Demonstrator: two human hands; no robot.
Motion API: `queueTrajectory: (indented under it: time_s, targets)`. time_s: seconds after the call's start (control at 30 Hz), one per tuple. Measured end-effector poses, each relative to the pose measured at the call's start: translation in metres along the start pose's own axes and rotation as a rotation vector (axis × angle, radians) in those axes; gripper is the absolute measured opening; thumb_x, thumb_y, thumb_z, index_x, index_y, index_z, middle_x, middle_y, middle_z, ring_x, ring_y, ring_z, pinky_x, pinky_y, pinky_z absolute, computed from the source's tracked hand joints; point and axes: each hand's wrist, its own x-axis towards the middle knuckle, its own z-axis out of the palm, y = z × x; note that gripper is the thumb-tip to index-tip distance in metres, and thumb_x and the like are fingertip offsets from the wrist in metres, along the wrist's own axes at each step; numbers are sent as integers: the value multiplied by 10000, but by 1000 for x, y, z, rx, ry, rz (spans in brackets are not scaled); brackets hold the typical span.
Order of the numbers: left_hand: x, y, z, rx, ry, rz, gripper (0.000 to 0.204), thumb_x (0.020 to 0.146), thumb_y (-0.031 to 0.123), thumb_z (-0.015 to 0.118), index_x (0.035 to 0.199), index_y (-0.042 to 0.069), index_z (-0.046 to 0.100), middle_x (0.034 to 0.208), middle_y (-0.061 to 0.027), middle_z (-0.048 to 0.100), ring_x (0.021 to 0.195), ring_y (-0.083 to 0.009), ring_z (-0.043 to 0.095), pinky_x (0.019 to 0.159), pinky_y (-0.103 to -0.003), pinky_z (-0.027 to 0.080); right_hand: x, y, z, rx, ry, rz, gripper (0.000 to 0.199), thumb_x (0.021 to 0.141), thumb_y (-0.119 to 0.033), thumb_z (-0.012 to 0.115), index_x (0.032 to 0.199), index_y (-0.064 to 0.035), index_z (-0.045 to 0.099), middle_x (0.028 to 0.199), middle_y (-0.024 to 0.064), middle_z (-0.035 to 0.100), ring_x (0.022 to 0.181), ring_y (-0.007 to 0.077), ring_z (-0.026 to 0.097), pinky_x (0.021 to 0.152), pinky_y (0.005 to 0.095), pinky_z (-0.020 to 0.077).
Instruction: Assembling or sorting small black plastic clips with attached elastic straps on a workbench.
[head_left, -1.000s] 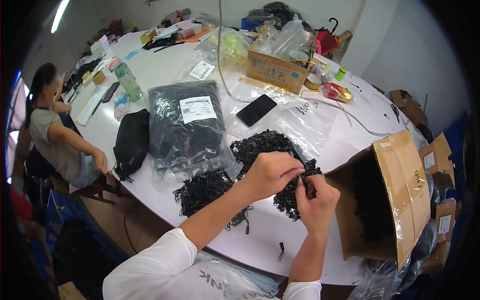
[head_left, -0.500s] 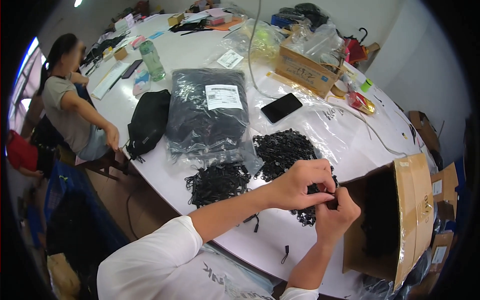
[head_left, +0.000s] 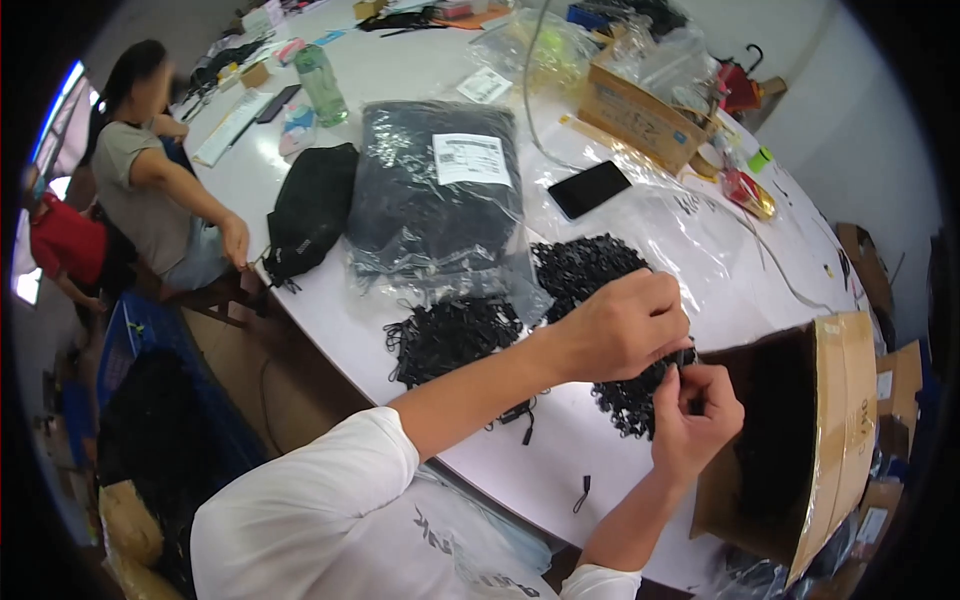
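White table (head_left: pixel 420 60), pale wall (head_left: pixel 850 90), bright window (head_left: pixel 60 110)

Left hand (head_left: pixel 622 325): closed over a small black piece (head_left: pixel 683 357), above a heap of black parts (head_left: pixel 590 275).
Right hand (head_left: pixel 695 415): pinched on the same piece.
Cardboard box (head_left: pixel 835 420): stood open just beside the hands.

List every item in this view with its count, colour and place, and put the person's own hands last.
small black plastic pieces: two heaps, black, table centre
clear plastic bag of black pieces: one, clear, behind the heaps
black fabric pouch: one, black, left of the bag
black smartphone: one, black, right of the bag
open cardboard box: one, brown, right table edge
green bottle: one, green, far left
seated person: one, grey top, left
left hand: pinching a black piece
right hand: pinching the same piece
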Motion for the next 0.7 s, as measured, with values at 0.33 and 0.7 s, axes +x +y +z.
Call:
queueTrajectory:
  time_s: [0.33,0.7]
  targets:
    - [-1,10,2,-292,-168,-124,148,752,4,678,880,41,615,740,-90,578,672,-268,593,596,-353,471,-9,0,-10,-169,33,-142,157,672,14,722,709,-30,576,512,44,452,408,141,422,410,262,320]
    - [0,-15,-9,-594,-577,-150,268,836,189,667,682,12,536,590,-144,484,547,-328,479,510,-355,393,-39,-5,-34,-335,-137,-369,182,668,13,749,734,-20,583,589,69,523,457,218,492,427,315,362]
